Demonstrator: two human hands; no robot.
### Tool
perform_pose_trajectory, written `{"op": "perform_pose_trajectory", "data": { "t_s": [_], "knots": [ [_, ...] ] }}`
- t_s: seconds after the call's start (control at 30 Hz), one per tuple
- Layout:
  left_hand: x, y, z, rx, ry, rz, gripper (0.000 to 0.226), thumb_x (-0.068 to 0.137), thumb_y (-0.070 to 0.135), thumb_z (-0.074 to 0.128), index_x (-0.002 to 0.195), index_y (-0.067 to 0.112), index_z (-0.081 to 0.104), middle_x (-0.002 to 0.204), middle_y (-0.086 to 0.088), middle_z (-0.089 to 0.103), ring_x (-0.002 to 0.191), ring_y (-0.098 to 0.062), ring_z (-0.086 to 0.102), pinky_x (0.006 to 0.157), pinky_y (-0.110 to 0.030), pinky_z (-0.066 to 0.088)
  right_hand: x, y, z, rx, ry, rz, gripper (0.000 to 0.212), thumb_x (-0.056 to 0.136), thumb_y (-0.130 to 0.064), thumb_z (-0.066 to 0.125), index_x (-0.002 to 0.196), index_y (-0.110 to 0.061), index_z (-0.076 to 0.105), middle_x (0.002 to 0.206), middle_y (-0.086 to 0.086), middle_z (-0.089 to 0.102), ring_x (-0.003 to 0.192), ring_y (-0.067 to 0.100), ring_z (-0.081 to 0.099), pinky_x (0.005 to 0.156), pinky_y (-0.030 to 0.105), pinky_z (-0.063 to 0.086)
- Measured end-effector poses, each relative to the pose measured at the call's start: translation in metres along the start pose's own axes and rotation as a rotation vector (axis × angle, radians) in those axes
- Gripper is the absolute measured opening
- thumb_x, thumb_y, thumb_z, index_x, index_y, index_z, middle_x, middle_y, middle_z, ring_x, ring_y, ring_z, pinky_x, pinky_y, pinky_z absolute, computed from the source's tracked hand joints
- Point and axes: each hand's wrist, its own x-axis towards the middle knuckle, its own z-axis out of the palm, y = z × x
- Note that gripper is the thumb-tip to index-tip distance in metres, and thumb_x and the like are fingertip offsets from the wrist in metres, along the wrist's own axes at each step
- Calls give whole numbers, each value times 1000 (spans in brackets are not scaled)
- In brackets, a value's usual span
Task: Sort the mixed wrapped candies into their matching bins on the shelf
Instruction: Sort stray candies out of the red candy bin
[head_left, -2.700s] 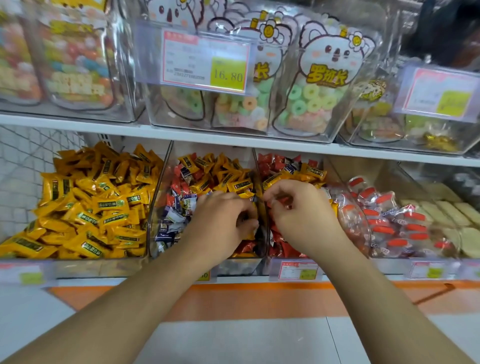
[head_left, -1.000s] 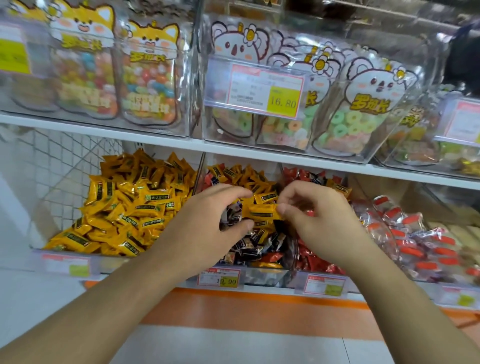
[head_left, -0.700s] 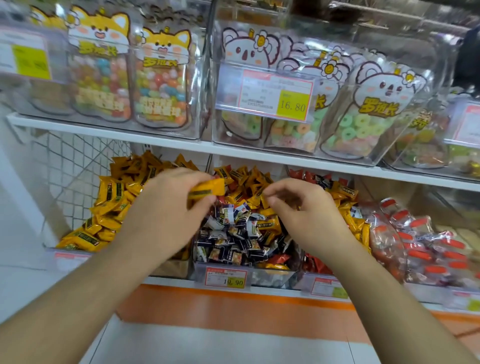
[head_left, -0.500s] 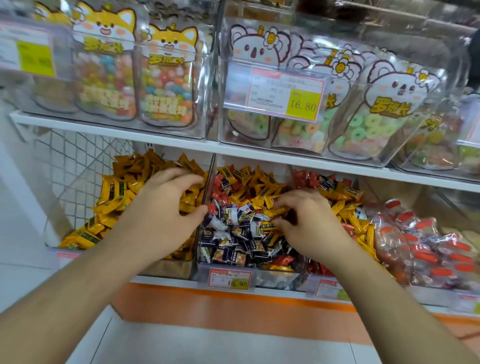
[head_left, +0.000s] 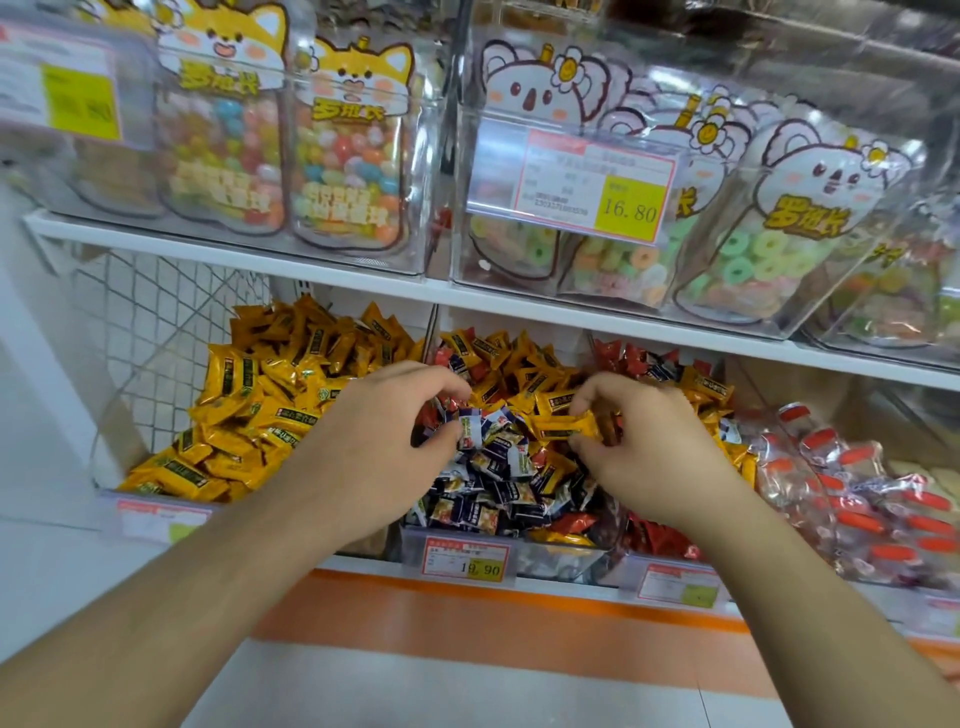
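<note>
My left hand (head_left: 384, 452) hovers over the middle bin (head_left: 550, 558). That bin holds mixed yellow, red and blue-and-white wrapped candies (head_left: 498, 478). The left fingers are loosely curled, thumb and index apart, and the thumb tip touches a blue-and-white candy (head_left: 470, 430). My right hand (head_left: 641, 452) pinches a yellow wrapped candy (head_left: 563, 428) between thumb and fingers just above the same pile. The left bin holds only yellow candies (head_left: 249, 410). Right of the middle bin, red candies (head_left: 654, 535) lie with some yellow ones (head_left: 706, 387) on top.
A far-right bin holds clear-wrapped sweets with red caps (head_left: 857, 499). The white shelf board (head_left: 363, 286) above carries clear boxes of bagged sweets and a price tag (head_left: 571, 182). A wire mesh side panel (head_left: 156, 322) closes the left end. Price tags line the front edge.
My left hand let a yellow candy go over the left bin and came back to the middle bin. My right hand has picked a yellow candy out of the mixed pile.
</note>
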Motion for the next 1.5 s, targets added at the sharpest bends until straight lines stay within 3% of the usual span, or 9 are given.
{"op": "perform_pose_trajectory", "data": {
  "t_s": [0.07, 0.2, 0.4, 0.6, 0.9, 1.2, 1.3, 1.4, 1.5],
  "knots": [
    [-1, 3, -1, -27, 8, 3, 36, 96, 35, 69, 132, 41, 62, 131, 30, 56, 119, 14, 43, 94, -2, 26, -6, -8, -10, 181, 13, 18, 21, 88, -30, 79, 97, -37, 61, 95, -12, 63, 55, 0, 55, 62, 24, 45],
    [-4, 11, -3, -52, -37, 38, 54, 88, 53, 73, 139, 46, 55, 132, 34, 54, 120, 15, 44, 97, -10, 33, -8, -29, -7, 468, -11, -27, 19, 85, -29, 83, 97, -35, 70, 97, -10, 69, 93, 5, 66, 82, 35, 56],
    [-5, 9, -18, 46, 66, 5, 25, 91, 46, 69, 115, 39, 71, 101, 26, 67, 86, 6, 57, 78, -16, 45, 0, -36, 1, 649, -29, -47, 26, 91, -21, 78, 114, -31, 71, 106, -13, 75, 104, 6, 69, 95, 37, 56],
    [0, -28, -33, 206, 84, -200, 60, 91, 46, 70, 146, 30, 53, 144, 7, 55, 133, -16, 49, 110, -35, 41, 20, -3, 10, 66, 87, 20, 33, 95, -22, 69, 127, -28, 65, 119, -13, 69, 111, 10, 63, 94, 22, 47],
    [0, -18, 2, 114, -118, -28, 59, 98, 53, 58, 153, 38, 40, 153, 23, 40, 139, -2, 40, 114, -23, 32, 51, 5, 35, -379, -63, 41, 64, 80, -33, 78, 140, -36, 55, 137, 0, 57, 143, 25, 28, 119, 50, 19],
    [2, -21, 6, 94, -67, 2, 45, 99, 46, 60, 142, 35, 53, 143, 22, 50, 132, -2, 45, 111, -23, 38, 54, 15, 42, -367, -21, -21, 36, 80, -44, 81, 113, -40, 68, 120, -9, 68, 128, 19, 49, 120, 44, 11],
    [1, -20, 4, 84, -38, 14, 38, 98, 41, 61, 136, 34, 59, 138, 23, 54, 127, -1, 49, 106, -18, 38, 48, 10, 36, -209, 33, -35, 36, 82, -43, 82, 116, -35, 72, 109, -10, 73, 113, 18, 60, 119, 46, 27],
    [0, -16, 1, 58, 12, 11, 33, 96, 37, 65, 129, 37, 63, 130, 25, 56, 118, 3, 52, 95, -9, 34, 36, -10, 20, 54, 44, -32, 35, 84, -45, 82, 116, -37, 74, 104, -19, 71, 91, -1, 64, 90, 25, 52],
    [-1, -10, -2, -40, 38, 7, 46, 92, 36, 72, 135, 42, 58, 123, 29, 55, 111, 9, 53, 92, -10, 43, 23, -38, 11, 339, 17, -21, 30, 84, -45, 82, 112, -41, 74, 93, -19, 68, 80, -7, 62, 67, 7, 46]
  ]
}}
